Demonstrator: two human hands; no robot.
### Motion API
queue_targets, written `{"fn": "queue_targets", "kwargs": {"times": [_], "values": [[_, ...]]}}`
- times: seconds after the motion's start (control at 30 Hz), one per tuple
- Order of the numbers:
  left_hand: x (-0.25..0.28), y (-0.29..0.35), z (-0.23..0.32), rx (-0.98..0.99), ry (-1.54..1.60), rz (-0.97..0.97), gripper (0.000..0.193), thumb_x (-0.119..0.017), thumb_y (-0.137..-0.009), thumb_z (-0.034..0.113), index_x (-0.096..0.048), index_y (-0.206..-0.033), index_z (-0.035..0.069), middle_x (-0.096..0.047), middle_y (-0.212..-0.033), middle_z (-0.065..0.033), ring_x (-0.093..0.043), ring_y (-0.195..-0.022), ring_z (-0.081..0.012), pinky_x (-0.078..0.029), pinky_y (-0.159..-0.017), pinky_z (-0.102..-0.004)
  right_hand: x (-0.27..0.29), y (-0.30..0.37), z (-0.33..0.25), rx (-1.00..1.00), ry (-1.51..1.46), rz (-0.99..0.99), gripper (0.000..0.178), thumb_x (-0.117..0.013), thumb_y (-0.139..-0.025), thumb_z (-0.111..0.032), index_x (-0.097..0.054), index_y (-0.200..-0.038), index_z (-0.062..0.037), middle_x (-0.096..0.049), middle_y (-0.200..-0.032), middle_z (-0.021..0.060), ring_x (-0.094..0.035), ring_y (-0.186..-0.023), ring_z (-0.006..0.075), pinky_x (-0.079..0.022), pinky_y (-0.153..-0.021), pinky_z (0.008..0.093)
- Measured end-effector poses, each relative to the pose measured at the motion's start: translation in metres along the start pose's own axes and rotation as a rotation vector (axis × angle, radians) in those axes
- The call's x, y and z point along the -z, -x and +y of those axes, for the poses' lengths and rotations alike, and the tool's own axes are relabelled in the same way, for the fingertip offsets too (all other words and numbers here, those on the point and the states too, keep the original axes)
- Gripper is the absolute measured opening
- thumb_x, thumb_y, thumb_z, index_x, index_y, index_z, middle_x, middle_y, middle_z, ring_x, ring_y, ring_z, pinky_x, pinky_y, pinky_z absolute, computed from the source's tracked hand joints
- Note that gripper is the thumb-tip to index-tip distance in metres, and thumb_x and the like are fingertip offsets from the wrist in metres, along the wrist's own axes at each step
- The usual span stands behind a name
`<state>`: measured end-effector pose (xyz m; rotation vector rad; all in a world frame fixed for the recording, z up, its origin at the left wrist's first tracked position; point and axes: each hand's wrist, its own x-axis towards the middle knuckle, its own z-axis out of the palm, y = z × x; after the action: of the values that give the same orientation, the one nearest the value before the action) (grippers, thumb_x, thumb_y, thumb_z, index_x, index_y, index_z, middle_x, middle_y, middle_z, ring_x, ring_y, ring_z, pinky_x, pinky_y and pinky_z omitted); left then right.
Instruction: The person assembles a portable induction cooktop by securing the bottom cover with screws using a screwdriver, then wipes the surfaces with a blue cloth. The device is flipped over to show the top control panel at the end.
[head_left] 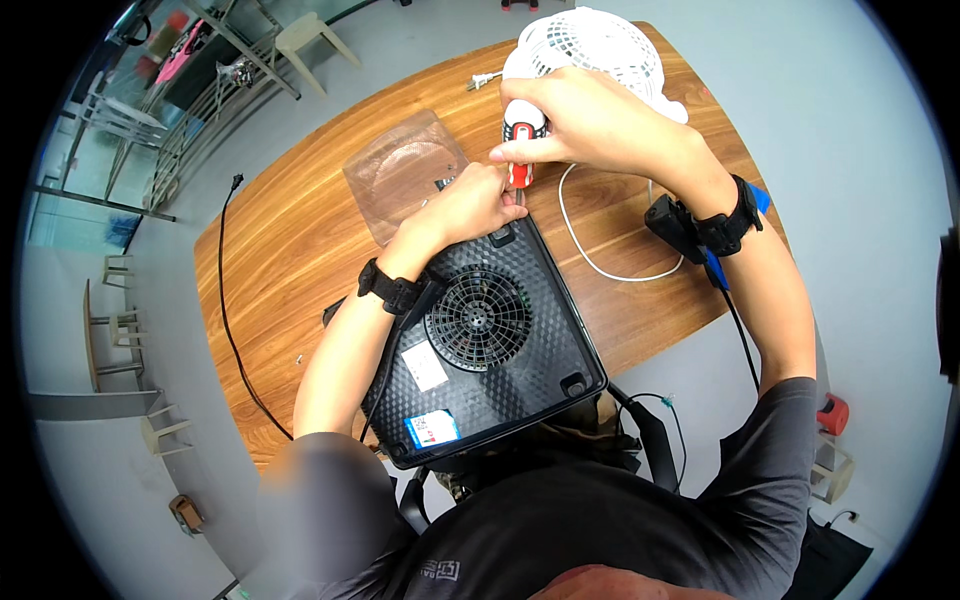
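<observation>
A black appliance housing [545,355], probably an induction cooker turned underside up, lies across the table's near edge and over my lap. A round fan grille [478,318] sits in its middle. In my right hand [590,120] is a screwdriver [522,150] with a red, white and black handle. It stands over the housing's far corner, fingers wrapped round the handle. My left hand [470,205] pinches at that same corner, right by the screwdriver's shaft. Its fingertips hide the tip and whatever they hold.
A white slotted round appliance [590,55] stands at the table's far end, its white cord [610,272] looping right. Behind my left hand lies a brown translucent sheet [390,165]. A black power cord [228,310] hangs along the left side of the wooden table [290,240].
</observation>
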<state>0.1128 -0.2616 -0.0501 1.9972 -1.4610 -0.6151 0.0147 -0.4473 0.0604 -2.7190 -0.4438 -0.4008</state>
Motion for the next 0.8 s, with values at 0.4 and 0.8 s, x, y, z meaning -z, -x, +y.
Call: {"fn": "queue_targets", "kwargs": {"times": [0.4,0.8], "values": [[0.021,0.008,0.012,0.092,-0.047,-0.081,0.021,-0.063,-0.093,0.004,-0.069,-0.112,-0.002,-0.073,-0.108,-0.0200,-0.071,-0.104,-0.0325,-0.055,-0.093,-0.0441,-0.006,0.001,-0.006,-0.041,0.027,0.029,0.054,-0.079,-0.087,-0.053,-0.066,-0.094,-0.0011,-0.069,-0.074,0.0200,-0.070,-0.072,0.0393,-0.056,-0.067,0.0471],[0.014,0.014,0.014,0.067,-0.020,0.013,0.024,-0.078,-0.088,0.012,-0.070,-0.107,-0.001,-0.074,-0.100,-0.0144,-0.070,-0.094,-0.0270,-0.055,-0.087,-0.0396,-0.017,-0.001,-0.019,-0.080,0.029,0.039,0.061,-0.075,-0.087,-0.059,-0.067,-0.091,0.0015,-0.068,-0.072,0.0227,-0.071,-0.073,0.0416,-0.058,-0.068,0.0464]]}}
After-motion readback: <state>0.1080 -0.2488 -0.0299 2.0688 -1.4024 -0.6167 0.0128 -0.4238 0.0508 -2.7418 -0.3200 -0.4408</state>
